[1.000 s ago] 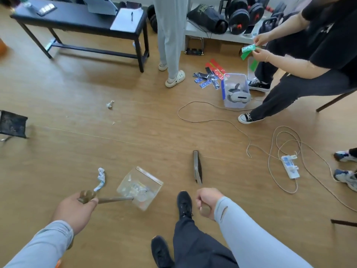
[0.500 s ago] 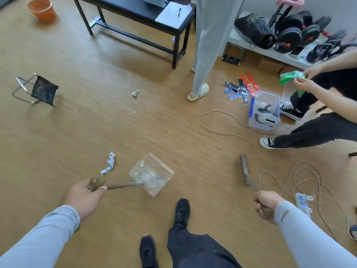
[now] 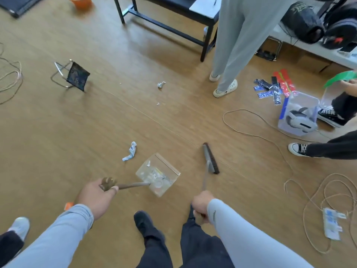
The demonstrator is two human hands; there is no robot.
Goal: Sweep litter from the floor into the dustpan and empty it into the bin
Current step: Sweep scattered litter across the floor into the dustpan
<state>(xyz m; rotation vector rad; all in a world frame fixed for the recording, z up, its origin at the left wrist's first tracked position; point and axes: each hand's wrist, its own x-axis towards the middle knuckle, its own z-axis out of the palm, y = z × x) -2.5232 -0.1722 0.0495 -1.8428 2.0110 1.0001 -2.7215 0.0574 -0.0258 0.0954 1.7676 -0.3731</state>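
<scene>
With the left hand (image 3: 94,200) gripping the dustpan (image 3: 157,174) handle and the right hand (image 3: 201,206) gripping the broom (image 3: 210,159), lower the pan's lip flat beside the crumpled paper (image 3: 130,150) mid-floor, then sweep gently.

Both arms wear close-fitting, pale blue-grey long sleeves that run down to the wrists and leave the left hand (image 3: 96,198) and the right hand (image 3: 201,206) bare. The right sleeve (image 3: 241,233) carries a small dark marking near its cuff, too small to read. The left sleeve (image 3: 63,231) is plain, with soft creases near its cuff. The legs are in dark, near-black trousers (image 3: 179,248), and a black shoe (image 3: 144,221) shows on the left foot
</scene>
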